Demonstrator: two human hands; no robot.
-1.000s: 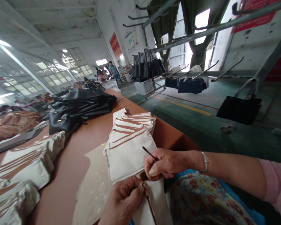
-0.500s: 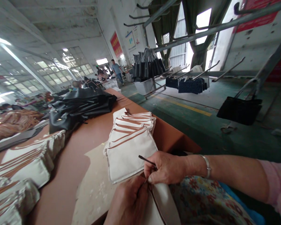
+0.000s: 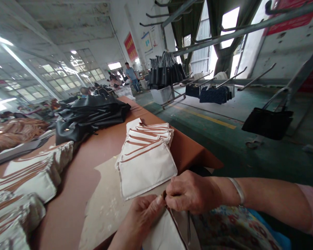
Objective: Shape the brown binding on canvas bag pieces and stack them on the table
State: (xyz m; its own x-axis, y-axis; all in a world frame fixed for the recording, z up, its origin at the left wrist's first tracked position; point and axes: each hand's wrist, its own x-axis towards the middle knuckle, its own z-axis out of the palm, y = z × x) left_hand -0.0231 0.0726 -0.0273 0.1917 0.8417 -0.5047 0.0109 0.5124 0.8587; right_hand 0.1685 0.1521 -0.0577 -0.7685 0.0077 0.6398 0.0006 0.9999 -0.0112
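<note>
A cream fabric pouch (image 3: pixel 163 233) with a dark brown zipper edge lies in front of me, its lower part cut off by the frame. My left hand (image 3: pixel 143 217) is closed on its upper corner, thumb on top. My right hand (image 3: pixel 189 192) pinches the brown zipper end (image 3: pixel 164 195) at the same corner, its fingertips touching my left thumb. A thin dark tool (image 3: pixel 189 227) hangs down from under the right palm; its kind cannot be made out. Just beyond the hands, a stack of cream pouches (image 3: pixel 148 170) with brown strips rests on the table.
More cream pouches (image 3: pixel 39 182) stand in rows along the left of the brown table (image 3: pixel 67 194). Black leather-like material (image 3: pixel 94 113) is heaped farther back. To the right, a metal rack (image 3: pixel 224 36) carries dark bags (image 3: pixel 165 73). A person (image 3: pixel 132 76) stands in the background.
My right hand has turned, so the thin tool that pointed up and left now points down. The left hand has rolled so its thumb shows. Both hands stay at the pouch corner.
</note>
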